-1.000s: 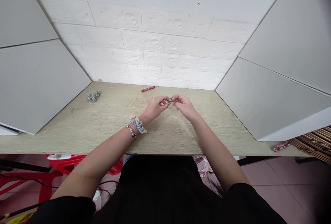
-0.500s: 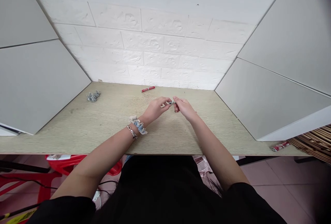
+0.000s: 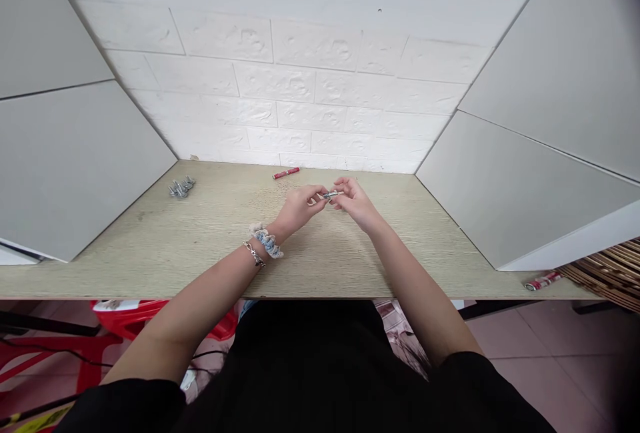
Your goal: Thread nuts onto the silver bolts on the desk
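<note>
Over the middle of the table, a small silvery bolt [image 3: 331,195] lies sideways between my two hands. My left hand [image 3: 301,207] pinches its left end between thumb and fingertips. At the other end, my right hand [image 3: 354,203] has its thumb and fingers around the shank, the upper fingers slightly lifted. Fingertips cover part of the bolt, so its fine details are hidden. To the left, a small pile of similar silvery bolts [image 3: 181,187] rests on the tabletop.
The pale wooden table [image 3: 210,239] meets a white brick-patterned wall [image 3: 295,86]. Grey panels [image 3: 65,173] stand at both sides. A red tube-shaped item [image 3: 286,173] lies near the wall, another red tube [image 3: 543,281] by the woven brown item [image 3: 605,273] at right.
My right hand's fingers have loosened and risen from a closed grip, leaving more of the bolt showing. My left hand stays nearly in place with its pinch.
</note>
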